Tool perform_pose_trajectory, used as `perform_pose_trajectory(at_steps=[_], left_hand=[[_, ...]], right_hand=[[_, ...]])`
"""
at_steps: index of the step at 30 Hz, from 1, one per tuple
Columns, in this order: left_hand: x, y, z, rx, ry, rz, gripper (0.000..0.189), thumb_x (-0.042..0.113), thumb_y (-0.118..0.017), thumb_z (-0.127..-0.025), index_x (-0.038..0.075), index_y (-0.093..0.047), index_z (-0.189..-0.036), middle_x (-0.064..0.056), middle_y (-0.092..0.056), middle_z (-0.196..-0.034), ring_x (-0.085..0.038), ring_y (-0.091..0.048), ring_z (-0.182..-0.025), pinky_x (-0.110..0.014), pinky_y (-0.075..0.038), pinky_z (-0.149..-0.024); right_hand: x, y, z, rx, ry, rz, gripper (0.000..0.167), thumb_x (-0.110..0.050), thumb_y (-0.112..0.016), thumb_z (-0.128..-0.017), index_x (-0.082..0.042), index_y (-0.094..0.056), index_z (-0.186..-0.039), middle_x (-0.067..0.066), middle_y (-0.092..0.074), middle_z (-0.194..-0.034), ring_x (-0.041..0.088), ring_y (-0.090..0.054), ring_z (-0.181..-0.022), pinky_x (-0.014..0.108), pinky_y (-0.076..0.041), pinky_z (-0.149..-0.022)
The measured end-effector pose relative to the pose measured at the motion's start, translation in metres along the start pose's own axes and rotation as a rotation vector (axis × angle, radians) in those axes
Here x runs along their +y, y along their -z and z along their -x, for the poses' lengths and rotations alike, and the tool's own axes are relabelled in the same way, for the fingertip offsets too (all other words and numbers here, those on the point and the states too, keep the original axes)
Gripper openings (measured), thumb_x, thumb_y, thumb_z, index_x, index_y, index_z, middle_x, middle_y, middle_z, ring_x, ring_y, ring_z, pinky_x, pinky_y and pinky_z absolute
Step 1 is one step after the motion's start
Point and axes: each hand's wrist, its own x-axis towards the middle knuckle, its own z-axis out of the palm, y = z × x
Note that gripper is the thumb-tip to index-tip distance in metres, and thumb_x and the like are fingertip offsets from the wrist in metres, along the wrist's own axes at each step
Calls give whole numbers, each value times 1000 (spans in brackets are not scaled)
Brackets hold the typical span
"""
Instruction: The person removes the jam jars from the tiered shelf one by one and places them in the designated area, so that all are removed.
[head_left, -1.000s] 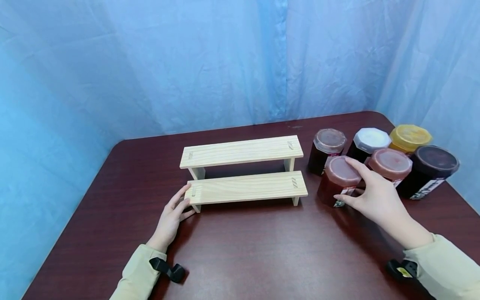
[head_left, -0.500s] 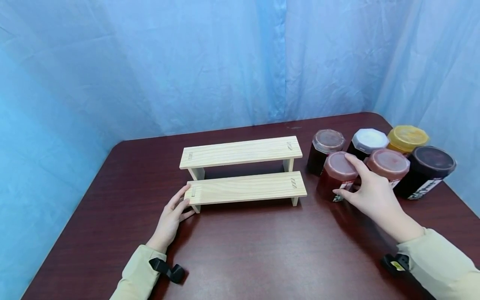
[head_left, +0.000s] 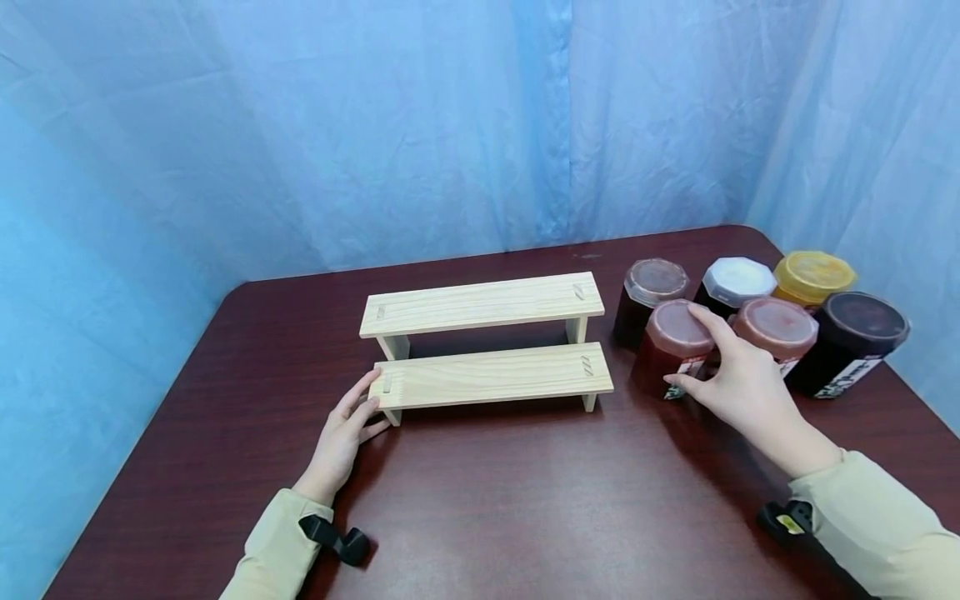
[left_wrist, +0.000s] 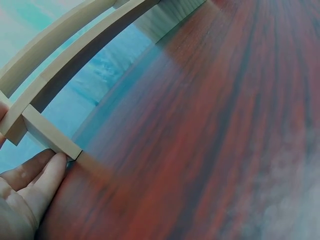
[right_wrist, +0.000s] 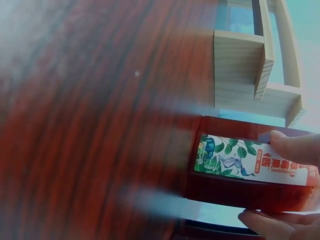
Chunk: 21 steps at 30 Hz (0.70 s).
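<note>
My right hand [head_left: 742, 383] grips a dark red fruit-jam jar [head_left: 660, 358] with a pinkish lid, thumb on one side and fingers on the other. Its leafy printed label [right_wrist: 240, 157] shows in the right wrist view, where the jar's base appears at or close to the table top. A pale two-tier wooden shelf stand [head_left: 487, 377] is to the left of the jar. My left hand [head_left: 337, 442] holds the left end of the stand's lower tier, with fingertips against its leg [left_wrist: 52, 131] in the left wrist view.
Several more jars cluster around the held one: a brown-lidded jar [head_left: 651, 304], a white-lidded jar [head_left: 738, 283], a yellow-lidded jar [head_left: 813, 275], a pink-lidded jar [head_left: 776, 325] and a large black jar [head_left: 855, 337]. Blue curtains [head_left: 375, 125] hang behind the dark table [head_left: 525, 500].
My right hand and the red jar have shifted slightly back, away from me, and a little left. The left hand and the wooden stand have stayed in place.
</note>
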Motion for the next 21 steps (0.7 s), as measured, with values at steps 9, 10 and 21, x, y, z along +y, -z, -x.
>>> perform_pose_trajectory(at_steps=[9,10,21], left_hand=[[4,1,-1,-26,48,14,49,10,-41,-99,16,-33,-147,-19,-38,-140,0,-59,-98,-26,-51,-84],[5,2,-1,-31,57,18,49,10,-42,-99,15,-33,-147,-19,-37,-140,0,-59,-98,-26,-52,-84],[41,16,-5,53,11,-56,44,16,-39,-102,2,-35,-143,-20,-41,-141,-13,-53,-116,-17,-49,-84]], right_hand=[[-3,10,3,6,-38,-37,89,-19,-85,-68,-10,-37,-142,23,-65,-96,33,-65,-72,50,-51,-62],[-4,12,4,12,-44,-37,87,-21,-85,-68,-9,-39,-141,25,-64,-102,36,-66,-79,54,-51,-66],[-19,30,1,185,26,20,73,-23,-86,-67,-5,-52,-129,16,-67,-92,31,-65,-77,28,-47,-61]])
